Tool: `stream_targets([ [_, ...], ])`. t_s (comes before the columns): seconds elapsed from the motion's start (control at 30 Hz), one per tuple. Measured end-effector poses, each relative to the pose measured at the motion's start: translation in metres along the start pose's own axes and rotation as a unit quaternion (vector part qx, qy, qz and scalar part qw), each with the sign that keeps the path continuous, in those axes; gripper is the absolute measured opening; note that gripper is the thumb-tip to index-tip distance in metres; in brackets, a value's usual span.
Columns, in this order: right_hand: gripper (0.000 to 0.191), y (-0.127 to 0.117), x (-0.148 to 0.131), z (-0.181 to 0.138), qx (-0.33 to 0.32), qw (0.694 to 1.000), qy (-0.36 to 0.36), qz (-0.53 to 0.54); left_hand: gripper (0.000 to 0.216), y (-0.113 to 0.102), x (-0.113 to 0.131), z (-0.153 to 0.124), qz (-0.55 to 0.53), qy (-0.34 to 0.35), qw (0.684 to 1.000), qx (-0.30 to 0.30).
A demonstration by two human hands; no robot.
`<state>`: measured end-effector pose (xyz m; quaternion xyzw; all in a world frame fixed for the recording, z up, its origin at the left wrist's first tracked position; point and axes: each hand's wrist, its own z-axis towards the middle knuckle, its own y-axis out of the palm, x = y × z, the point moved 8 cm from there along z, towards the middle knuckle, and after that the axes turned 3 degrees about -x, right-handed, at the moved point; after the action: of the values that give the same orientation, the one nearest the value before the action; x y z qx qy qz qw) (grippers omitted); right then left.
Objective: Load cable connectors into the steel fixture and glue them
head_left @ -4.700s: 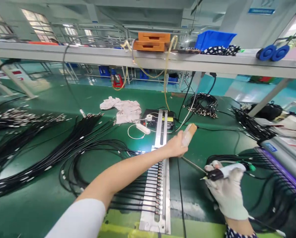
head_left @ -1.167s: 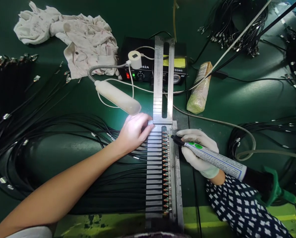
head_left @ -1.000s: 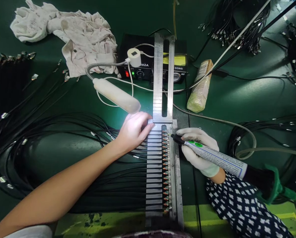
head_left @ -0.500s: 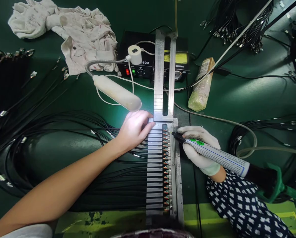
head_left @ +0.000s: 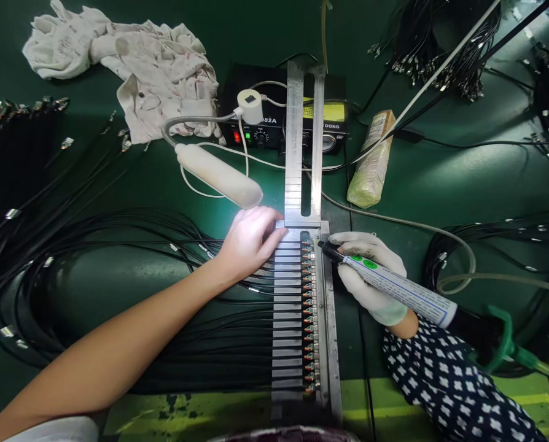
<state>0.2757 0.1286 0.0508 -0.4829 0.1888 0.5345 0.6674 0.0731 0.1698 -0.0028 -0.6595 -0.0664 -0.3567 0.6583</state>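
Observation:
My bare left hand (head_left: 253, 239) has its thumb and curled fingers closed on the upper left edge of a long slotted metal jig (head_left: 287, 310). Black cables (head_left: 237, 319) run in from the left and lie in the slots. Their small metal-and-orange connectors (head_left: 309, 311) line up in a column along the right side. In a white glove, my right hand (head_left: 371, 276) grips a glue syringe (head_left: 401, 288) with a black nozzle and a green rear cap leading to a hose. The nozzle points at the topmost connectors; whether it touches cannot be made out.
A white gooseneck lamp (head_left: 219, 175) shines just above my left hand. Behind the jig stands a black dispenser box (head_left: 265, 132) with a red switch. A crumpled cloth (head_left: 164, 73), a wrapped bottle-like package (head_left: 371, 159) and cable bundles (head_left: 440, 55) lie around.
The syringe has tilted slightly, its rear end shifting a little up and left and its nozzle a little higher. My left hand stays in place on the jig.

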Motion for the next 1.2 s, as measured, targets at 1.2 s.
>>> stream_targets([
  [1.2, 0.014, 0.001, -0.004, -0.010, -0.016, 1.000, -0.001, 0.008, 0.019, 0.000, -0.001, 0.000, 0.005, -0.004, 1.000, -0.002],
])
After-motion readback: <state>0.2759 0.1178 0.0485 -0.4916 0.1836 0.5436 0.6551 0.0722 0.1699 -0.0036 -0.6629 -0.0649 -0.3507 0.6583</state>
